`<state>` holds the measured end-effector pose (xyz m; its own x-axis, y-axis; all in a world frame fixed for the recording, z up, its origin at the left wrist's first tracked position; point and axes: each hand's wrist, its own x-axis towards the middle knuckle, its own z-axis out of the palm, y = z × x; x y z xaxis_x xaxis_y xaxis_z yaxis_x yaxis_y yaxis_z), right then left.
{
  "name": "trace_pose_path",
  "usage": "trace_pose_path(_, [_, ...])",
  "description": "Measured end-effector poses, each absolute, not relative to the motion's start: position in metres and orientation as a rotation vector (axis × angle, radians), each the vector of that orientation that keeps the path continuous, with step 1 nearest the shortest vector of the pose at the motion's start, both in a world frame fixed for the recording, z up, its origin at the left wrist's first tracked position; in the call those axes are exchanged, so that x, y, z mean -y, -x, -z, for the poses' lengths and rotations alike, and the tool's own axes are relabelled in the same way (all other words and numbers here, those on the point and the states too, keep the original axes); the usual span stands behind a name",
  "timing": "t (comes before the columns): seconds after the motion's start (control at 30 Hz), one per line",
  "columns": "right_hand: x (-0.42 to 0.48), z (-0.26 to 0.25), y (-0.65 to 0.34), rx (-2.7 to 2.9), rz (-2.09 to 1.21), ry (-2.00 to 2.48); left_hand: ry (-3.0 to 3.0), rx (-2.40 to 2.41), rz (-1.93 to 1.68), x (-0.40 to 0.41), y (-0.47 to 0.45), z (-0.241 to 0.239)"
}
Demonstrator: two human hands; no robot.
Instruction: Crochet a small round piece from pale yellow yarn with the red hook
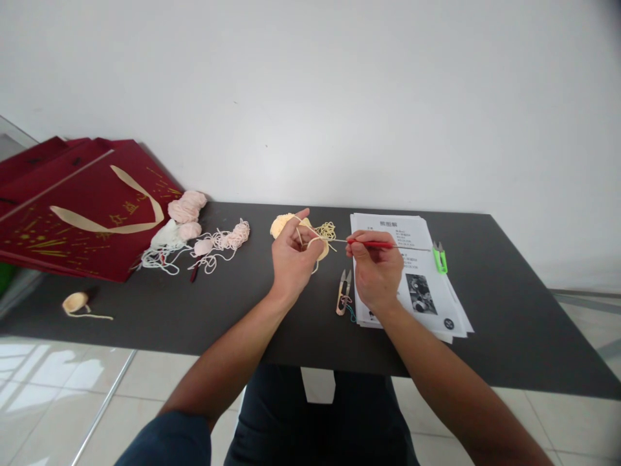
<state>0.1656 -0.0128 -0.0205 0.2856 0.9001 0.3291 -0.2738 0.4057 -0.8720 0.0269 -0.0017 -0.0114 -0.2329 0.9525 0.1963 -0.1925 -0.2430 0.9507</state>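
My left hand (297,254) pinches pale yellow yarn, with a strand running up over its raised index finger. Between thumb and fingers, my right hand (376,268) grips a crochet hook (373,244) by its red handle. The hook's thin metal tip points left and meets the yarn at my left thumb and fingers; the stitch there is too small to make out. Behind my left hand lies a ball of yellow yarn (281,224), partly hidden, with loose loops (326,230) to its right.
Pink-handled thread snips (342,294) lie between my forearms. Green snips (440,259) rest on printed sheets (388,223) at right. Pink yarn (187,207), white yarn (166,238) and red gift bags (92,207) are at left. A small cream crocheted piece (75,302) sits near the front-left edge.
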Motion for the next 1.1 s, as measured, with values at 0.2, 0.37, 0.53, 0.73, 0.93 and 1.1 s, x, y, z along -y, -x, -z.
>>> trace_pose_path(0.2, [0.024, 0.019, -0.163, 1.106, -0.755, 0.882, -1.093, -1.155, -1.677, 0.001, -0.027, 0.013])
trace_pose_path(0.37, [0.022, 0.019, -0.162, 1.016, -0.844, 0.866, -1.077, -1.137, -1.689, 0.002, -0.028, 0.013])
trace_pose_path(0.53, [0.013, 0.02, -0.162, 0.871, -1.017, 0.773, -1.055, -1.081, -1.707, 0.002, -0.029, 0.013])
trace_pose_path(0.73, [0.014, 0.02, -0.162, 0.891, -1.006, 0.77, -1.071, -1.096, -1.705, 0.002, -0.029, 0.012])
trace_pose_path(0.93, [0.019, 0.018, -0.161, 0.957, -0.901, 0.775, -1.075, -1.093, -1.735, 0.002, -0.029, 0.014])
trace_pose_path(1.1, [0.018, 0.021, -0.162, 0.999, -0.832, 0.772, -1.106, -1.147, -1.736, 0.003, -0.029, 0.015])
